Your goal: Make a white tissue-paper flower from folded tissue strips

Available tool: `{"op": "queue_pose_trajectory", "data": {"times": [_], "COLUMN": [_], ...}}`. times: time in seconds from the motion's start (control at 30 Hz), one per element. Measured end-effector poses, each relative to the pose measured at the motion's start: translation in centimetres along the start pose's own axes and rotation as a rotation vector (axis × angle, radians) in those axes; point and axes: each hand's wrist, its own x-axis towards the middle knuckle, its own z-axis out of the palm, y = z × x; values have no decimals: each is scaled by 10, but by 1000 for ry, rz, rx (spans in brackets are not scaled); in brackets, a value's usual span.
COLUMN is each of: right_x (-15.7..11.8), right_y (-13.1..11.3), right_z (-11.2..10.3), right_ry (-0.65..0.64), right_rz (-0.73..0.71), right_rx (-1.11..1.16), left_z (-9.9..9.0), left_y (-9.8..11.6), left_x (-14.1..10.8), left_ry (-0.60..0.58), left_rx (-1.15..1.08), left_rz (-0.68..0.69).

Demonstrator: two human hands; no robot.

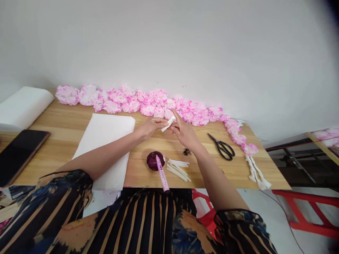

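My left hand (153,127) pinches the lower left end of a small folded strip of white paper (169,123) above the middle of the table. At the strip's other end is my right hand (184,132), with its index finger stretched up and the thumb and other fingers closed on the paper. Below the hands, a pink marker (162,173) leans across a dark purple bowl (152,161). Several thin white paper rolls (178,171) lie beside it. Near my right wrist is a little heap of small black pieces (187,151).
Pink-and-white paper flowers (159,97) line the table's back edge along the wall. Black-handled scissors (224,148) lie at right, near white twisted paper strips (256,174). At left are a stack of white sheets (106,130), a phone (22,151) and a white paper roll (23,106).
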Motion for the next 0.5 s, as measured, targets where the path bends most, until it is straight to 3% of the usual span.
{"op": "queue_pose_trajectory", "data": {"times": [0.1,0.23,0.5], "right_x": [1,0,-6], "right_y": [0,8,7], "right_z": [7,11,-1], "right_ry": [51,111,117], "right_rz": [18,59,85], "right_rx": [80,91,-363], "left_z": [-2,-2,-4], "left_y": [2,7,11], "left_x": [3,3,0], "left_ry": [126,195,221], "left_rx": [-40,-84,237], "left_rz": [17,-3,4]}}
